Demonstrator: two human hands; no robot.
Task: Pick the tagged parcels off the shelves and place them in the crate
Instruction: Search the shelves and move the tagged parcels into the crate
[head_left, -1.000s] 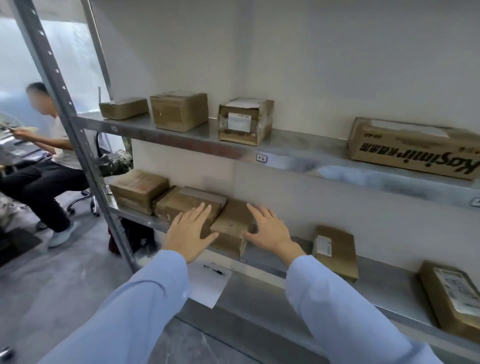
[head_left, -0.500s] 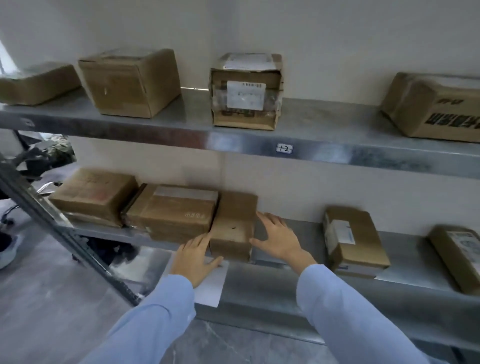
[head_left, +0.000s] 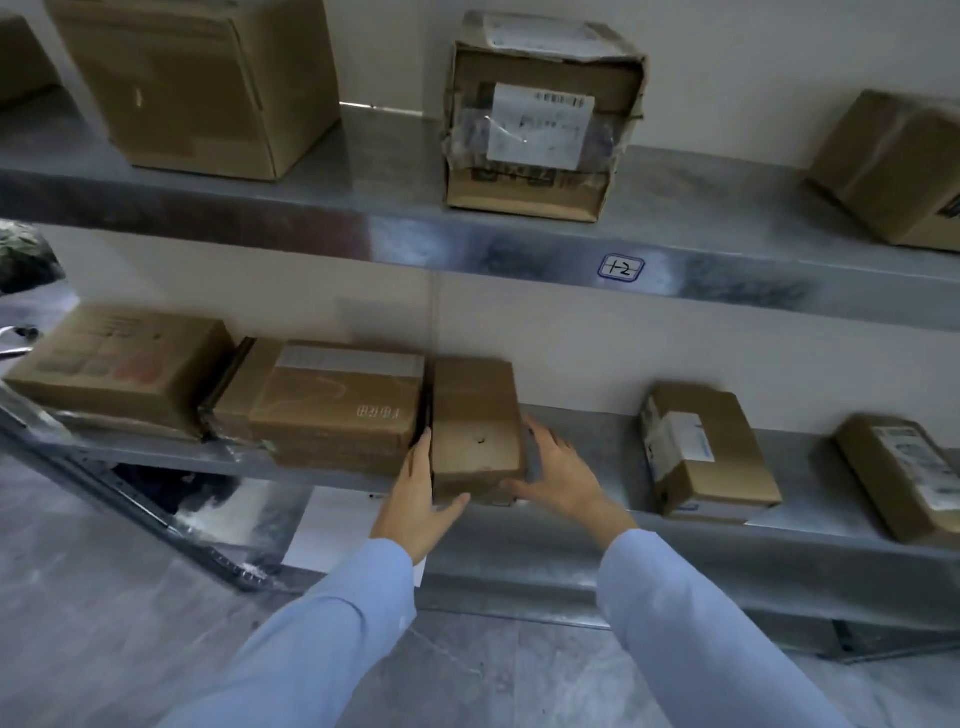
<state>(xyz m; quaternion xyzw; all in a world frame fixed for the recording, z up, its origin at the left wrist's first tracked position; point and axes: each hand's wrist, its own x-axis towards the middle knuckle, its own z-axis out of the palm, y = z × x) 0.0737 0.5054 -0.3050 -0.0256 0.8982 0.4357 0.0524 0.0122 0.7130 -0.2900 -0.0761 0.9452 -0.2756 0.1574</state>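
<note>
Parcel (head_left: 475, 415): a small plain brown carton at the front edge of the lower shelf (head_left: 613, 441), gripped from both sides.

1. Left hand (head_left: 415, 499): fingers (head_left: 423, 452) lie straight along the carton's left face, in the narrow gap next to the wide box (head_left: 337, 410). The thumb hooks across the lower front edge.
2. Right hand (head_left: 561, 478): fingers are spread against the right face, with the thumb at the lower front corner.
3. Whether the carton is lifted or resting on the shelf cannot be told. A small dark mark shows on its top face.
4. Both forearms wear light blue sleeves (head_left: 322, 639).

Adjacent items, lower shelf:
- The wide box carries a pale tape strip and small white printed characters, too blurred to read.
- Further left, a flat box (head_left: 119, 364) shows faint coloured print, also unreadable.
- To the right, well apart, a labelled carton (head_left: 701, 452) and an end carton (head_left: 904, 467) each bear a white label with illegible text.

Upper shelf (head_left: 389, 171):
- Its front lip carries a blue-bordered sticker (head_left: 621, 268) handwritten "1-2".
- A taped carton (head_left: 540, 119) has a white barcode label under clear film.
- A large plain carton (head_left: 197, 88) stands to its left.

A white paper sheet (head_left: 332, 525) lies below the lower shelf.
</note>
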